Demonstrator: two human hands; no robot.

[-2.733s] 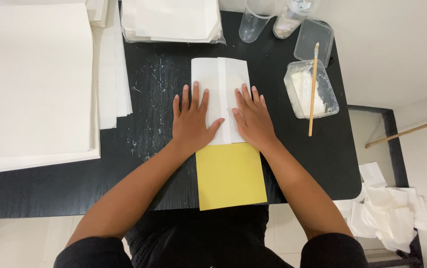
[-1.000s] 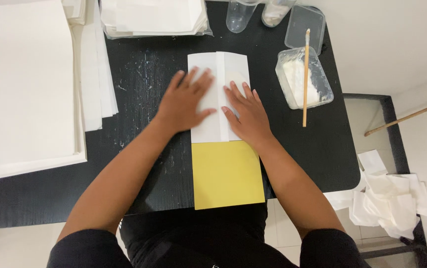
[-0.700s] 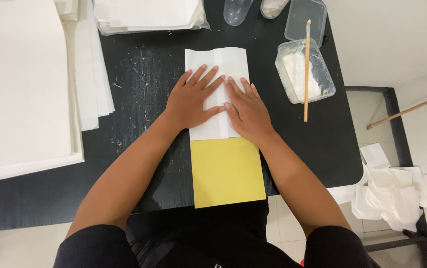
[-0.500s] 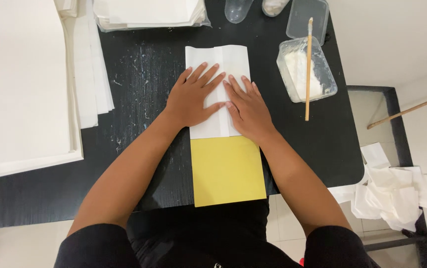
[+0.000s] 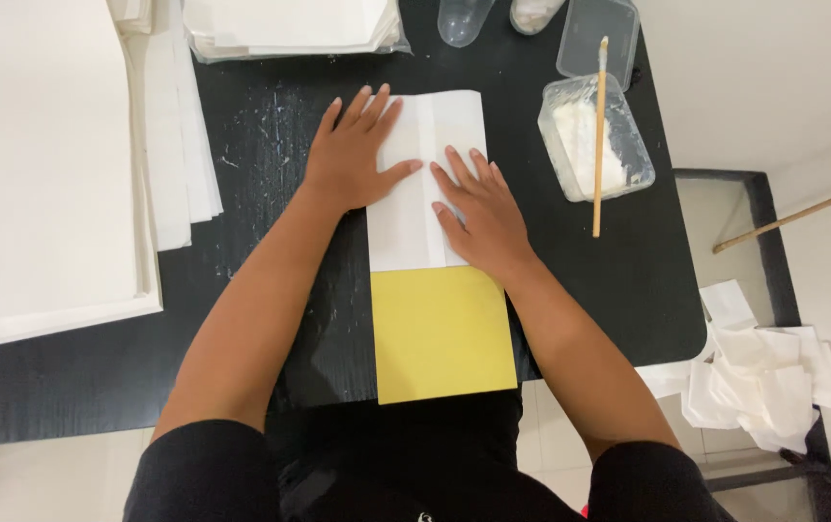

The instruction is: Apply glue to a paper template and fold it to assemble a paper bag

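A: Where are the hands?
B: Left hand (image 5: 353, 155) lies flat, fingers spread, on the white paper (image 5: 427, 184); right hand (image 5: 478, 213) flat at its four o'clock. Nothing gripped.
A: And the paper?
B: Mid-tabletop (image 5: 271, 126), yellow sheet (image 5: 442, 333) at six o'clock, tub (image 5: 596, 150) at three.

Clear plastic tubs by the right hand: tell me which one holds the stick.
The nearer tub, filled with white paste, has the wooden stick lying across it. The tub behind it looks empty.
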